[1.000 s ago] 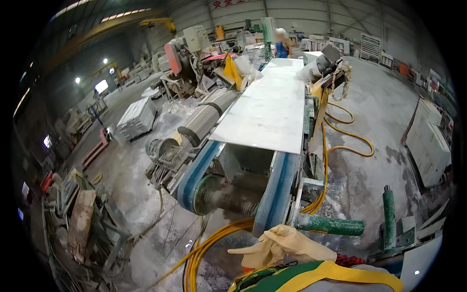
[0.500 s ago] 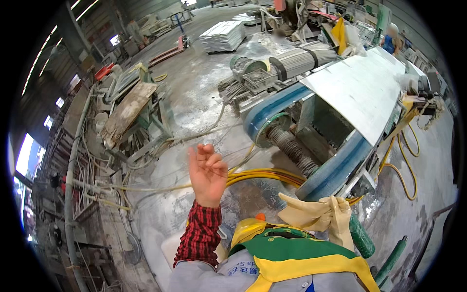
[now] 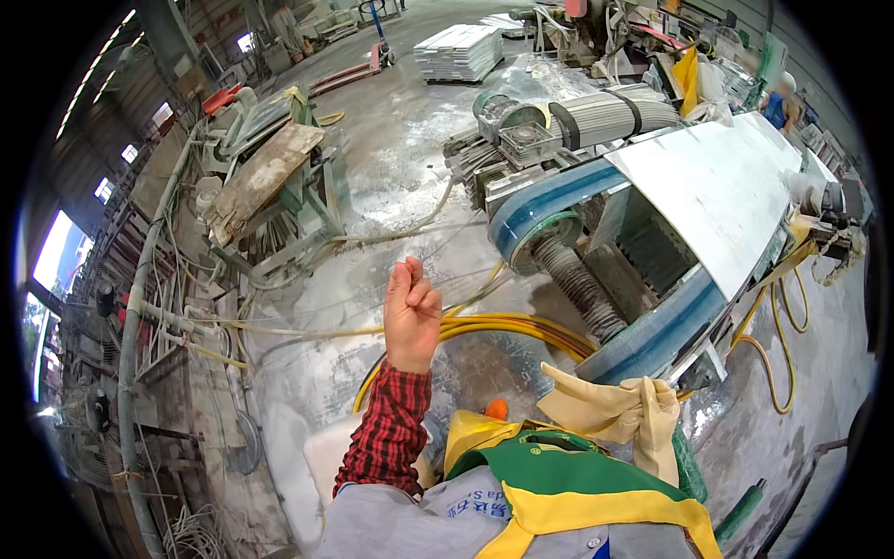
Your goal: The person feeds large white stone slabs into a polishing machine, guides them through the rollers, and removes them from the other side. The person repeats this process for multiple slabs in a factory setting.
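My bare left hand, in a red-and-black checked sleeve, is raised in front of me over the wet floor. Its fingers are curled in, with the tips close together, and nothing shows between them. On the right, my right hand wears a cream rubber glove. Its fingers are closed around a second, limp cream glove that sticks out to the left. Below both hands is my green and yellow apron over a grey shirt.
A machine with a blue belt and a white sheet on top stands ahead right. Yellow hoses cross the floor. At left are a rack with a worn board and a long pipe. Stacked slabs stand far off.
My left hand has gone from spread, half-bent fingers to curled ones, rising slightly. The view has turned a little left, so the surroundings sit further right. My right hand stays with the gloves.
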Demonstrator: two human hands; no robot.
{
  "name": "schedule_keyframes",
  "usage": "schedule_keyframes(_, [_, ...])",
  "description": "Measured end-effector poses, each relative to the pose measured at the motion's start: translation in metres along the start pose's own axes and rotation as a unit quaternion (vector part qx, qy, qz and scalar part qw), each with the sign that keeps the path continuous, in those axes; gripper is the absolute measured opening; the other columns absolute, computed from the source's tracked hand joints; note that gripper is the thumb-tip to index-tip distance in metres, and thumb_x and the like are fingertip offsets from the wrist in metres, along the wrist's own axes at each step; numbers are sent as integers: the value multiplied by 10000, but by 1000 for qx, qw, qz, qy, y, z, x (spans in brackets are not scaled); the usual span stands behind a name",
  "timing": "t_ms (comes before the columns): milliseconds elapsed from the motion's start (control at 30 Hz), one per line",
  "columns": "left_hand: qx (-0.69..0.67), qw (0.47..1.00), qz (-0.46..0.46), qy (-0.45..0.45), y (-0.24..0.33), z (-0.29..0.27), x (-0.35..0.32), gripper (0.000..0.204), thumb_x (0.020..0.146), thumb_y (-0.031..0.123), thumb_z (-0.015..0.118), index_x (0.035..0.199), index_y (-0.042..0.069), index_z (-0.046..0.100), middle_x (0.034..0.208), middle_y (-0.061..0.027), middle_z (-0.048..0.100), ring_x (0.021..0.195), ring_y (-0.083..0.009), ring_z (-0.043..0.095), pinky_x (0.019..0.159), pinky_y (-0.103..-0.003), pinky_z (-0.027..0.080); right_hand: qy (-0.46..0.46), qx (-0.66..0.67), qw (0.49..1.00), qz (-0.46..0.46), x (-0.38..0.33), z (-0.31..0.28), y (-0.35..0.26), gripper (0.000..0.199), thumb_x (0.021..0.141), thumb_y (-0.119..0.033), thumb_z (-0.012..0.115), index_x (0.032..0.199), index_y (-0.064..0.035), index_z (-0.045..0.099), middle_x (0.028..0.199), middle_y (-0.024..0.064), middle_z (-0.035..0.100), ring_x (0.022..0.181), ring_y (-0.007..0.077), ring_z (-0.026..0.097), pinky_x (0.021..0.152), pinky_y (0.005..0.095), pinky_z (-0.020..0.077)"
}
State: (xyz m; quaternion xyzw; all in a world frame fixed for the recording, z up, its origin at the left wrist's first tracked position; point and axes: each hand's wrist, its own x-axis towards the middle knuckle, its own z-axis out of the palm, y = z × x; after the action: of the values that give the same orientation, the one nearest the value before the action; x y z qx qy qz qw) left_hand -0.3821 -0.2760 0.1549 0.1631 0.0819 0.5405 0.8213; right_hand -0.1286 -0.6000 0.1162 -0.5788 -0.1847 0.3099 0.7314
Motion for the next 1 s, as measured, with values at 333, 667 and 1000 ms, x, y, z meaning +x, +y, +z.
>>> schedule_keyframes(333, [71, 997, 33, -22, -3, 1, -2, 110, 1146, 225, 577, 1085, 166, 648, 1128, 27, 719, 634, -12, 436, 582, -204, 383, 6, -2, 1000, -4, -1, 5, 0, 115, 1096, -84, 632, 1036, -10, 696, 1016, 153, 794, 893, 196, 743, 845, 319, 600])
schedule_keyframes(667, [198, 975, 32, 96, -10, 18, 2, 78, 1154, 257, 562, 1152, 180, 568, 1495, -93, 660, 677, -22, 486, 625, -204, 469, 8, -5, 1000, -12, -2, 3, 5, 127, 1102, -81, 620, 1039, -7, 702, 1037, 150, 795, 902, 193, 743, 852, 320, 601])
schedule_keyframes(1000, [243, 968, 43, 55, -4, 16, 0, 127, 1165, 272, 534, 1187, 155, 580, 1498, -125, 652, 713, -35, 546, 643, -202, 497, 7, -19, 1000, -18, -2, 9, 4, 145, 1101, -106, 632, 1052, 14, 698, 1041, 159, 788, 912, 196, 737, 857, 317, 594])
